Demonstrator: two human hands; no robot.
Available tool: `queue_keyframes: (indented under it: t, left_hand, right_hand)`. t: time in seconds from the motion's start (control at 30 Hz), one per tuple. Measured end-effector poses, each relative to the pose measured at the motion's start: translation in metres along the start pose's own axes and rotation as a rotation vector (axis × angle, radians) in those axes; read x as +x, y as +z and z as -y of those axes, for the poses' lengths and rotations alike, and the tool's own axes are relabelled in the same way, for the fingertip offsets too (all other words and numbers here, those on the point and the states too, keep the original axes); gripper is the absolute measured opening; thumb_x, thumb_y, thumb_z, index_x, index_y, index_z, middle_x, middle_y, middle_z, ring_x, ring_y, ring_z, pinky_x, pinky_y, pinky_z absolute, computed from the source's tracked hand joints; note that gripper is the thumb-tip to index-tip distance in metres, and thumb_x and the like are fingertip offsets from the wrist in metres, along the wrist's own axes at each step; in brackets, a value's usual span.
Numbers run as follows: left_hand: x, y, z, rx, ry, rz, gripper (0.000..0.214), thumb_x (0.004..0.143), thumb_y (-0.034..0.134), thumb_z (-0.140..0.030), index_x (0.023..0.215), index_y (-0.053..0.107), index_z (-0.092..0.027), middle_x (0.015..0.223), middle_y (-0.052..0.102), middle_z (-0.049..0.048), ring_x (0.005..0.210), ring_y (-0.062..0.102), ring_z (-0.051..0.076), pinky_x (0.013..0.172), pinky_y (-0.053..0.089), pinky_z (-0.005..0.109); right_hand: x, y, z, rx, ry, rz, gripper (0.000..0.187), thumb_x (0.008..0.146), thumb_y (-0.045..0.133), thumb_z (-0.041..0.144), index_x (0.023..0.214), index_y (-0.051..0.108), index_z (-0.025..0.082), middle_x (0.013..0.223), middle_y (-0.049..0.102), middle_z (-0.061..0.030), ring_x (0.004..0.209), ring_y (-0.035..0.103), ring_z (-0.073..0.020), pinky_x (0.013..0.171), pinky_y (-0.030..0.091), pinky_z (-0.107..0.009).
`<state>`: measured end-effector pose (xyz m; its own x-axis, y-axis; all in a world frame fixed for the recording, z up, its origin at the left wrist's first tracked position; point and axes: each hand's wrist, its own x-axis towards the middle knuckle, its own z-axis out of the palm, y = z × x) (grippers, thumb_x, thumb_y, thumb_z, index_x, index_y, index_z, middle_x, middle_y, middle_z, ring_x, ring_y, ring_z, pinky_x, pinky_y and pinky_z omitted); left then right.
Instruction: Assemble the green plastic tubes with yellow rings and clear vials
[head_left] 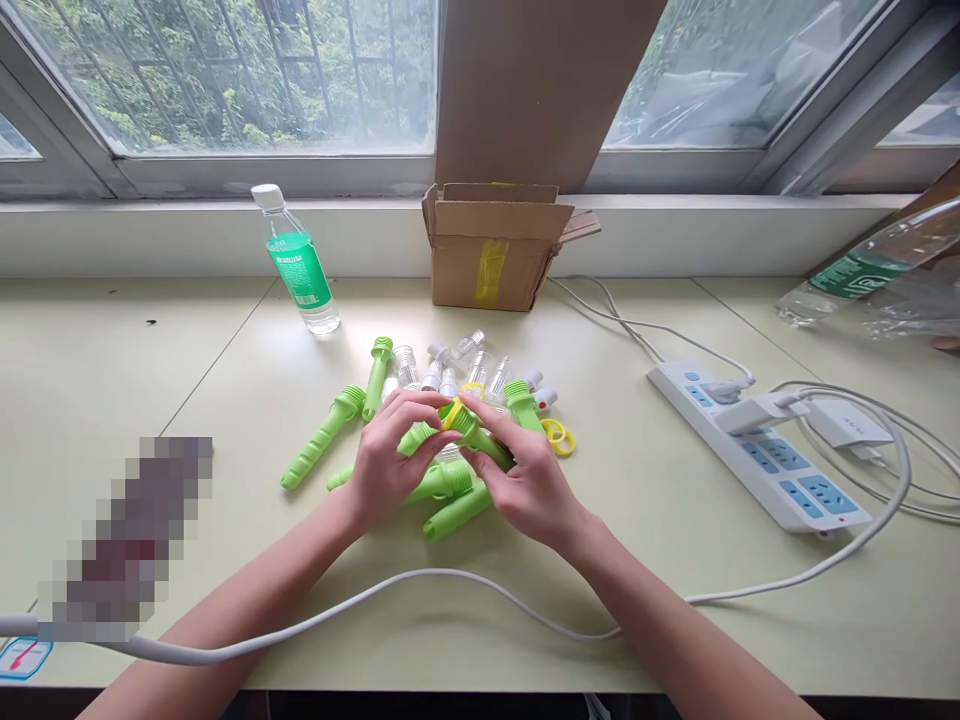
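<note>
Above the middle of the table, my right hand (531, 478) is closed round a green plastic tube (484, 440) with a threaded end. My left hand (390, 450) pinches a yellow ring (451, 413) at that threaded end. Whether the ring is fully around the tube or only against its mouth, I cannot tell. Several more threaded tubes lie about, among them one green tube (319, 443) to the left and another (459, 514) under my hands. Behind my fingers are clear plastic pieces (405, 366) with white ends. Loose yellow rings (559, 437) lie to the right.
At the back stand a water bottle (300, 268) and an open cardboard box (491, 255). A power strip (757, 455) with plugs and cables occupies the right side. A white cable (420, 573) crosses in front, over my forearms. A blurred object (139, 530) lies at left.
</note>
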<state>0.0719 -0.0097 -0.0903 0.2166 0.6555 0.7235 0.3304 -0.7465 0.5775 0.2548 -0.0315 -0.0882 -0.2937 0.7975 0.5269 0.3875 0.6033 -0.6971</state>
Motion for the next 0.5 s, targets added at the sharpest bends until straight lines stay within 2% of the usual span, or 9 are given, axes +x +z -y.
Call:
queue_keyframes:
  t: [0.1, 0.2, 0.33, 0.43, 0.5]
  left_hand:
    - [-0.0001, 0.0010, 0.0001, 0.019, 0.048, -0.015, 0.016, 0.081, 0.070, -0.014, 0.089, 0.056, -0.019, 0.103, 0.068, 0.0061, 0.096, 0.063, 0.019, 0.081, 0.055, 0.038]
    - [0.0010, 0.0004, 0.0002, 0.019, 0.061, 0.006, 0.019, 0.082, 0.068, -0.013, 0.094, 0.055, -0.019, 0.105, 0.067, 0.0067, 0.098, 0.063, 0.019, 0.083, 0.054, 0.039]
    - [0.0021, -0.0017, -0.0003, -0.021, 0.011, 0.030, 0.020, 0.083, 0.067, -0.014, 0.097, 0.053, -0.020, 0.107, 0.066, 0.0077, 0.100, 0.063, 0.020, 0.087, 0.054, 0.040]
    - [0.0033, -0.0043, -0.0005, -0.087, -0.060, 0.057, 0.018, 0.083, 0.067, -0.016, 0.094, 0.052, -0.020, 0.105, 0.064, 0.0084, 0.101, 0.063, 0.020, 0.087, 0.054, 0.040]
    - [0.0047, -0.0063, -0.0003, -0.123, -0.089, 0.085, 0.018, 0.083, 0.068, -0.017, 0.092, 0.052, -0.020, 0.105, 0.063, 0.0086, 0.101, 0.063, 0.020, 0.086, 0.054, 0.040]
  right_hand:
    - [-0.0004, -0.0005, 0.0008, 0.026, 0.029, 0.001, 0.061, 0.085, 0.056, 0.007, 0.142, 0.045, 0.026, 0.135, 0.059, -0.0063, 0.122, 0.057, -0.0237, 0.092, 0.057, -0.035]
    - [-0.0004, -0.0014, 0.0025, 0.096, 0.135, 0.024, 0.058, 0.088, 0.055, 0.011, 0.143, 0.044, 0.026, 0.131, 0.062, -0.0072, 0.115, 0.061, -0.0244, 0.085, 0.058, -0.035]
    - [0.0003, -0.0028, 0.0053, 0.236, 0.277, 0.072, 0.054, 0.090, 0.055, 0.019, 0.143, 0.044, 0.025, 0.104, 0.069, -0.0074, 0.087, 0.066, -0.0200, 0.072, 0.058, -0.032]
    - [0.0010, -0.0034, 0.0068, 0.330, 0.303, 0.091, 0.054, 0.090, 0.056, 0.020, 0.142, 0.045, 0.026, 0.082, 0.064, -0.0023, 0.065, 0.058, -0.0142, 0.060, 0.053, -0.029]
    - [0.0017, -0.0034, 0.0078, 0.369, 0.320, 0.100, 0.054, 0.089, 0.056, 0.019, 0.142, 0.045, 0.026, 0.076, 0.059, 0.0005, 0.060, 0.052, -0.0121, 0.058, 0.051, -0.029]
